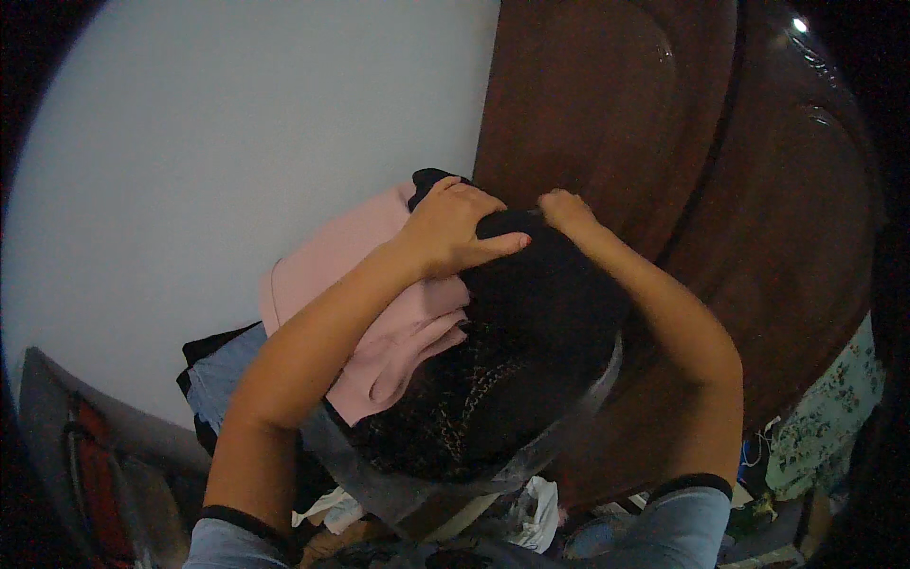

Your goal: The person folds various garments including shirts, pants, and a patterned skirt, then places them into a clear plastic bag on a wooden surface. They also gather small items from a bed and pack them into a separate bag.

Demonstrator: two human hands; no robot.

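Note:
My left hand lies across folded pink cloth and black cloth, thumb spread from the fingers. At the far edge of the black cloth, the closed fingers of my right hand grip it. Beneath the pink fold, dark patterned fabric with a light, chain-like line shows. A translucent strip, apparently the rim of a plastic bag, curves around the near side of the dark fabric. Folded blue cloth sticks out at the left, under the pink one.
A pale wall rises behind the pile on the left. Dark brown wooden panels stand close on the right. Below are white crumpled material and a floral-patterned surface. A red object is at the lower left.

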